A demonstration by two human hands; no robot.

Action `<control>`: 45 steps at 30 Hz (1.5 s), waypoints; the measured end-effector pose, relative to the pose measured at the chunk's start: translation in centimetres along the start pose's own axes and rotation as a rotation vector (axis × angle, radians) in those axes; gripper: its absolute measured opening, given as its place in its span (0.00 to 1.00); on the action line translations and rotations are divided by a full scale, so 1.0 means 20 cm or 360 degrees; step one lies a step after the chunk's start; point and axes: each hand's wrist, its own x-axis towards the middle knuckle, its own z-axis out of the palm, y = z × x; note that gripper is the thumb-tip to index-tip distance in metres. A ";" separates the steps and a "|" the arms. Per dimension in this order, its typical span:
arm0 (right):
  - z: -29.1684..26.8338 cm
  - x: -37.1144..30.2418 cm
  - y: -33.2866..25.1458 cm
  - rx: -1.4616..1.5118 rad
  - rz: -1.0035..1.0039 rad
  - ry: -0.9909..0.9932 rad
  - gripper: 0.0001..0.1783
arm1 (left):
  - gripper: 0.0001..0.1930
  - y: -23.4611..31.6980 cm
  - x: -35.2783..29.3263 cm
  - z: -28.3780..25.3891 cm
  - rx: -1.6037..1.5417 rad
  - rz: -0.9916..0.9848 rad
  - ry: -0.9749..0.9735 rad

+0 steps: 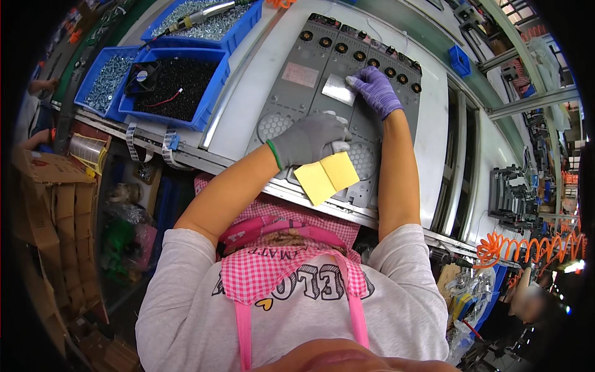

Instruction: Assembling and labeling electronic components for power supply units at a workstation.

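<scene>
My left hand [313,139], in a grey glove with a green cuff, is closed on a creased yellow paper [326,177] that hangs toward the table's front edge. My right hand [376,92], in a purple glove, has its fingers bent in at the upper right corner of a shiny silver label [338,90]. The label lies against the dark grey metal panels [297,102]; I cannot tell whether its corner is lifted. Further left on the panels is a pinkish label [300,75]. Round honeycomb vents show near both sides of my left hand.
At left, blue bins hold silver screws [106,87] and black screws [180,93]; a small black fan [142,77] lies on the latter. A power screwdriver [201,17] rests across the back bin [230,38]. Metal rails [457,161] and an orange coiled hose [527,248] are at right.
</scene>
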 end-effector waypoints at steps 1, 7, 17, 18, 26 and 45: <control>0.00 0.00 0.00 0.0003 0.0006 -0.0005 0.22 | 0.18 0.01 0.00 0.00 0.0007 0.0010 0.0008; -0.01 0.00 -0.02 -0.0064 -0.0001 -0.0032 0.22 | 0.17 -0.01 -0.01 0.03 -0.0041 0.0027 0.0055; 0.00 0.02 -0.01 -0.0130 -0.0006 -0.0004 0.22 | 0.18 0.00 0.00 0.00 -0.0024 -0.0002 -0.0020; 0.00 0.02 -0.02 -0.0153 -0.0010 0.0001 0.22 | 0.18 0.00 0.00 0.00 -0.0024 -0.0005 -0.0019; 0.01 0.04 -0.03 -0.0537 -0.0033 -0.0009 0.24 | 0.18 -0.01 0.00 0.01 -0.0047 0.0013 -0.0001; 0.27 0.14 -0.27 -0.1253 -0.0325 0.0269 0.38 | 0.18 -0.03 0.01 0.02 -0.0026 0.0094 0.0034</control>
